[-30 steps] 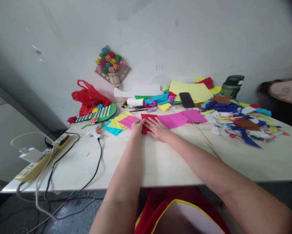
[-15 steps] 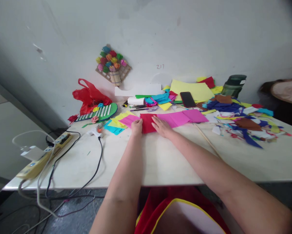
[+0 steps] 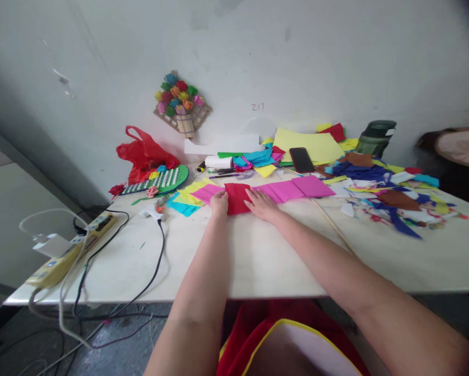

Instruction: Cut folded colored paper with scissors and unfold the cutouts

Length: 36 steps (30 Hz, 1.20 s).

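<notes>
A red sheet of paper (image 3: 237,199) lies on the white table between my two hands. My left hand (image 3: 219,201) pinches its left edge, fingers closed. Over the right edge rests my right hand (image 3: 261,203), its fingers stretched out and lying flat. To the right, pink paper (image 3: 292,190) with fold lines extends from beside my right fingers. Another pink piece (image 3: 207,193) is at the left of my left hand, on yellow paper (image 3: 189,194) and blue paper (image 3: 184,208).
A glue gun (image 3: 153,213) with a black cord and a power strip (image 3: 72,256) are at left. A phone (image 3: 301,160) and a green bottle (image 3: 375,138) stand or lie behind. Paper scraps (image 3: 398,199) and a wooden stick (image 3: 334,225) are at right.
The right edge of the red paper now bulges up slightly, and my right hand has shifted a little to the right. My left hand has barely moved.
</notes>
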{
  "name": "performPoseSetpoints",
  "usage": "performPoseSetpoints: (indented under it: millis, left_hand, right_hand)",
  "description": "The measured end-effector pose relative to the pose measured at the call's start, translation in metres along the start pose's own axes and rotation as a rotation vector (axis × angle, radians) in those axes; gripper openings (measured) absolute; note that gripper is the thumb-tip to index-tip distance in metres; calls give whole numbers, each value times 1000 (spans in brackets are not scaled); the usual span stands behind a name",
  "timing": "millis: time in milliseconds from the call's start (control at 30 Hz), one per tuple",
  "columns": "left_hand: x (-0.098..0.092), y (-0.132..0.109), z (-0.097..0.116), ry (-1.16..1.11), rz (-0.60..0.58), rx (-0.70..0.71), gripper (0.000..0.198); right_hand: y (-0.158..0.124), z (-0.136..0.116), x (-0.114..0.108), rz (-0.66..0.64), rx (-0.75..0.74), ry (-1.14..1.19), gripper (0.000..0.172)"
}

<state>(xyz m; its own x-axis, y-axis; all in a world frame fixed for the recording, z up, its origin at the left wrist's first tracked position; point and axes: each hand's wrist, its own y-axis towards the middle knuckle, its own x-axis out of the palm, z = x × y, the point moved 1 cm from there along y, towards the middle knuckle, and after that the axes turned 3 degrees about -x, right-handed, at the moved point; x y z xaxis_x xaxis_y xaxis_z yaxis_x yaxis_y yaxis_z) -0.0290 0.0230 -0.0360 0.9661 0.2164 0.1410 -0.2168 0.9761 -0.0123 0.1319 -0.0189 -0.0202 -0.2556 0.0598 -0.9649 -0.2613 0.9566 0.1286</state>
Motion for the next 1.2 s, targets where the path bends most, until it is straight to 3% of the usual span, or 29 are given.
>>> performPoseSetpoints:
  millis: [100,333,567,1000,1200]
  left_hand:
    - [0,-1,3,39,87,8,19]
    - [-1,-2,5,9,-6,-2,25]
    - [-4,-6,7,25,-125,-130,28]
    - [-5,-7,11,83,-76,-155,2]
    - [-3,-15,18,67,-63,-178,3]
  right_hand:
    - [0,0,1,-11,-13,1,64]
    - [-2,-3,-3,-62,-18,0,66]
    - [-2,-2,-3,-83,-17,-15,65]
    - [-2,-3,-4,-105,-4,-48,61]
    - [-5,-3,-3,-68,-18,-49,60]
